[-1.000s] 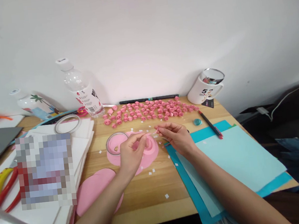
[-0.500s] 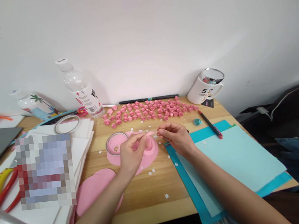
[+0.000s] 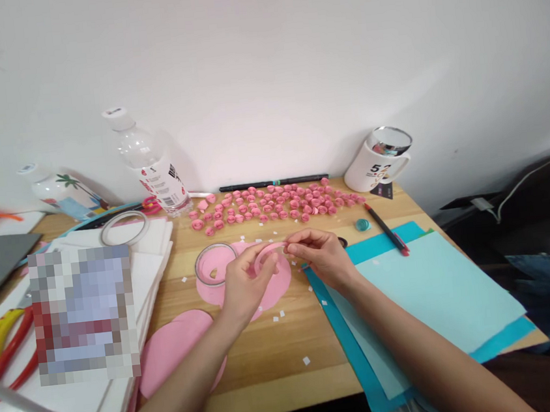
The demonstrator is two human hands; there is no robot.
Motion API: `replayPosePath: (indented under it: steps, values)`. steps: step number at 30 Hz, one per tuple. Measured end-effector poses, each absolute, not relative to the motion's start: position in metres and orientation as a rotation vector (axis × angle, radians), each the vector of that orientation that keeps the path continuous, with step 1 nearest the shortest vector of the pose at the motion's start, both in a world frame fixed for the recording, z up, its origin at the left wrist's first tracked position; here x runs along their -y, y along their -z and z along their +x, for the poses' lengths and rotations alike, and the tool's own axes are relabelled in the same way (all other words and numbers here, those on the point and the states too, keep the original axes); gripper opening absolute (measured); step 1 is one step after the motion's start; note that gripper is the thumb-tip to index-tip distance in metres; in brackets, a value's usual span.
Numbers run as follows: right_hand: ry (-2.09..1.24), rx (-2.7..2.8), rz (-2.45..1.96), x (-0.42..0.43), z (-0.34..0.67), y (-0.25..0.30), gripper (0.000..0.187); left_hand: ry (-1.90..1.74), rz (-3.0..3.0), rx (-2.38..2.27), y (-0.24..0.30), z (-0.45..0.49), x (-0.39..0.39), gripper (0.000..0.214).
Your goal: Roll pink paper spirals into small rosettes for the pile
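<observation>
Pink paper strip [image 3: 272,246] is stretching between pinching left hand [image 3: 244,280] and right hand [image 3: 325,256], seemingly unfinished; rolled rosettes [image 3: 295,204] are lying beyond, flat discs [image 3: 176,347] remaining nearer.

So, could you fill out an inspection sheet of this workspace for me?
Surface: light-brown wooden tabletop, scattered with small white paper squares.
Job's things: thin pink paper strip between the hands; many small rolled pink paper coils behind.
Clutter: tall clear plastic bottle, white cylindrical mug, flat pale-blue paper sheet.
Fingers: bare left hand and right hand, both holding the strip.
Cables: thin white cable right of the table.
Surroundings: flat white wall behind.
</observation>
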State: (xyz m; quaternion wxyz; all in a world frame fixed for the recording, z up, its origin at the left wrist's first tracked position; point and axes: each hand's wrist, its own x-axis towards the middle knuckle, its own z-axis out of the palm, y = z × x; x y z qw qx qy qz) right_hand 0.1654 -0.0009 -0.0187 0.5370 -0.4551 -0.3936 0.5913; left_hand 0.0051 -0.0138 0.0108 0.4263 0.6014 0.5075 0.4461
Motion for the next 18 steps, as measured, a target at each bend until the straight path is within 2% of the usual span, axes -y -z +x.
replayPosePath:
  steps: [18]
  values:
    - [-1.446, 1.022, -1.053, 0.0026, 0.1677, 0.0156, 0.017, -1.158, 1.597, -1.201, -0.0101, 0.0029, 0.0163, 0.019]
